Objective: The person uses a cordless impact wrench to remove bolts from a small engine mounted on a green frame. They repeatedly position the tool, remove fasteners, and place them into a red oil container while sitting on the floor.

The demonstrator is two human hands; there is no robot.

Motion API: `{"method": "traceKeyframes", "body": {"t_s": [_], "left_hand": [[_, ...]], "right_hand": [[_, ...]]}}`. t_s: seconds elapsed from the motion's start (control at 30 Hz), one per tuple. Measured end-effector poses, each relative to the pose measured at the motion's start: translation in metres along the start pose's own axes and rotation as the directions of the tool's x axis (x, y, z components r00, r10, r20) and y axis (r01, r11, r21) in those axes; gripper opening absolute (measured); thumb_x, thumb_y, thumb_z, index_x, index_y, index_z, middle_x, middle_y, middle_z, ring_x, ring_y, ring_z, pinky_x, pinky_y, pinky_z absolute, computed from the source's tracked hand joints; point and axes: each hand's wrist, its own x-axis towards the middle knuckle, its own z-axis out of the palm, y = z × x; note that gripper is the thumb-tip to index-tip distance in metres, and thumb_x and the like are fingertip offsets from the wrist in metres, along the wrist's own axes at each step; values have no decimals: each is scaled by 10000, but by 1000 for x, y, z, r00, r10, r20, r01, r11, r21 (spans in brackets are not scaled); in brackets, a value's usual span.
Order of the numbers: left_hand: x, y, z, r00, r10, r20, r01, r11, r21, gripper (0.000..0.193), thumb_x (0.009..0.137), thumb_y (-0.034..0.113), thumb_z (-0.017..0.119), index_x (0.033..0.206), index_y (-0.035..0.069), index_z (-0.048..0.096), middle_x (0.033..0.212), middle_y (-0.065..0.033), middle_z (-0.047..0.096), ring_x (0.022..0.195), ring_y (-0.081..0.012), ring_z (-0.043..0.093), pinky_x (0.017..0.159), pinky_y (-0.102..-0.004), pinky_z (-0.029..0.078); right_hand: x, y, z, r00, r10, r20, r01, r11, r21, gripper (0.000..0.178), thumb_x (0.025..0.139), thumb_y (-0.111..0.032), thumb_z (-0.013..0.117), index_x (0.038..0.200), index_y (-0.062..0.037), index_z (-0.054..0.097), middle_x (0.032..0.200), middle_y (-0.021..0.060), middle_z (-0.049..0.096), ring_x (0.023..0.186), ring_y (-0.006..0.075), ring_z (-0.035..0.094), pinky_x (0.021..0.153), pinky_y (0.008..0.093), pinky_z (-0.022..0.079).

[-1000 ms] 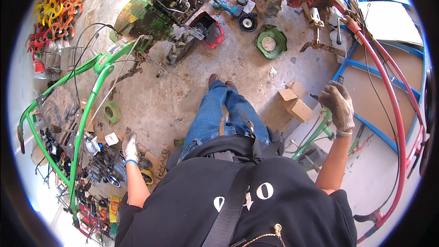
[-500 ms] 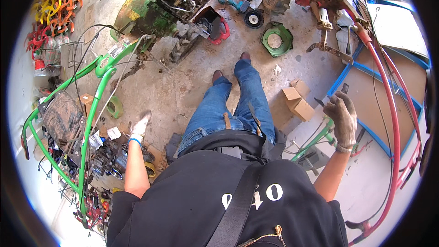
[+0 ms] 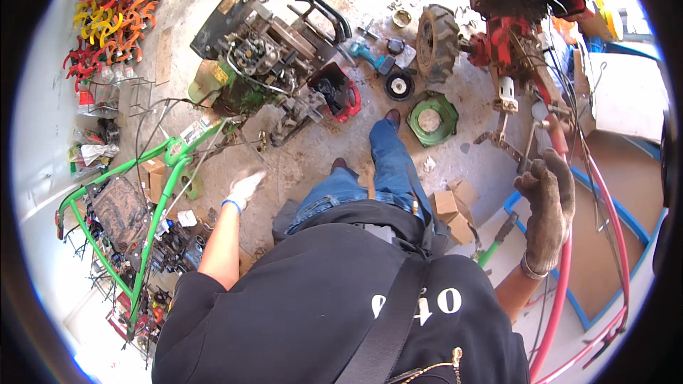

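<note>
My left hand [image 3: 247, 189], in a white glove with a blue band at the wrist, hangs in the air over the floor. Its fingers are blurred but look stretched out, with nothing in them. My right hand [image 3: 546, 210], in a dirty grey-brown glove, is raised beside the red handlebar [image 3: 562, 270] of a machine. The fingers are loosely bent and apart, and I see nothing held in them. This hand overlaps the bar in the picture; whether it touches cannot be told. A green handlebar frame [image 3: 146, 224] stands to the left of my left hand.
Ahead lie a partly dismantled engine [image 3: 260, 57], a red shroud [image 3: 348, 103], a green ring-shaped housing [image 3: 445, 131], a teal power tool [image 3: 370, 55] and a lugged tyre [image 3: 436, 43]. Cardboard boxes [image 3: 453, 206] sit at right. Red and yellow tines [image 3: 107, 21] are piled far left.
My view has shifted and I stand nearer the red handlebar. My right hand has come up against it in the picture; my left hand has swung forward. Another person's foot now shows at the top.
</note>
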Motion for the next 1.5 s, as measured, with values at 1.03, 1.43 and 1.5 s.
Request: {"method": "traceKeyframes", "body": {"t_s": [1.03,1.43,1.5], "left_hand": [[255,563,98,895,312,318,-440,728,525,392,914,308,609,1220,66,633,1225,-130,648,1150,-249,603,1014,-344,440],[350,647,-10,993,-113,-25,114,915,387,435,857,439,653,1152,122,691,1164,-118,687,1110,-244,624,967,-364,461],[368,649,-22,990,-91,-108,110,976,187,393,863,360,690,1145,86,693,1080,-102,710,1001,-207,635,882,-367,491]], "right_hand": [[366,-179,140,969,-161,-189,147,986,-84,384,1019,-192,502,1343,13,497,1040,80,604,857,164,608,769,327,522],[623,-339,315,997,-58,49,64,988,-139,413,1027,-220,502,1366,12,468,1051,69,603,861,159,613,779,296,521],[644,-352,320,994,-108,11,109,990,-87,404,1026,-217,500,1358,13,475,1054,85,610,861,166,618,779,304,527]]}}
